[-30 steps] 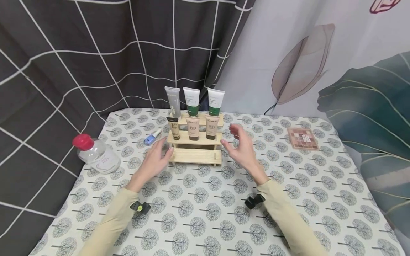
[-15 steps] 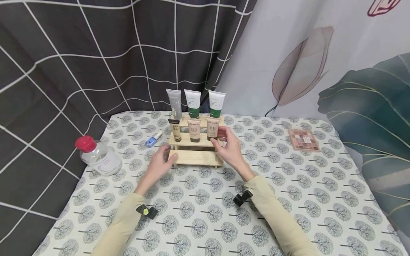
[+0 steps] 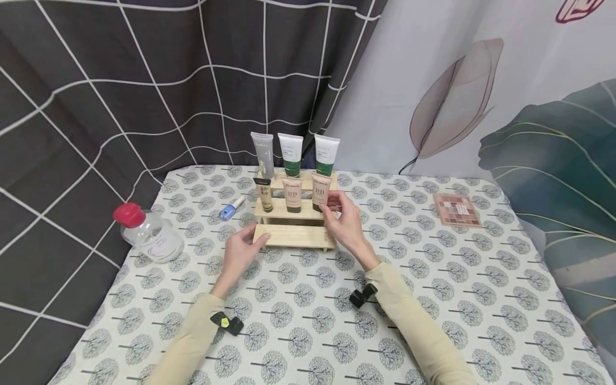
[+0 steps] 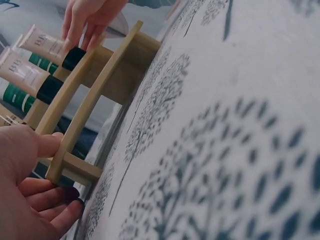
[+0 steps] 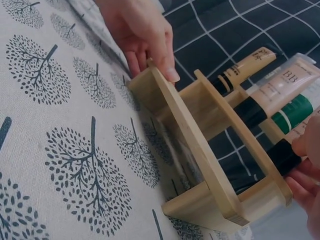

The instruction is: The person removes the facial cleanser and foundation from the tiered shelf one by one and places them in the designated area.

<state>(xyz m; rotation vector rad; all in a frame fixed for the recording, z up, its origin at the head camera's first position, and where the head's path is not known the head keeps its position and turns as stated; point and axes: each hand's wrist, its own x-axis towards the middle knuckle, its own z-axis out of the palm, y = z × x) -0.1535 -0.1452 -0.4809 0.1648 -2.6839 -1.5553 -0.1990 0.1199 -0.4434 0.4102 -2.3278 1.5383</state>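
A three-tier wooden stand (image 3: pixel 293 236) stands on the tree-patterned cloth. My left hand (image 3: pixel 239 252) grips the left end of its lowest step, thumb on top, fingers underneath in the left wrist view. With my right hand (image 3: pixel 347 224) I pinch the dark cap of the right-hand BB cream tube (image 3: pixel 321 188) at the middle step. Beside it are another BB cream tube (image 3: pixel 292 193) and a small gold tube with a dark end (image 3: pixel 263 195). The top step bears a grey tube (image 3: pixel 263 155) and two white-and-green tubes (image 3: pixel 291 152), all upright.
Left of the stand lies a blue bottle with a white cap, like nail polish (image 3: pixel 232 208). A clear bottle with a red top (image 3: pixel 158 239) stands at the table's left edge. A makeup palette (image 3: pixel 457 209) lies to the right. Curtains hang behind the table.
My right hand has moved left from the open table to the right-hand BB cream tube and taken hold of its cap. My left hand has closed on the lowest step's left end.
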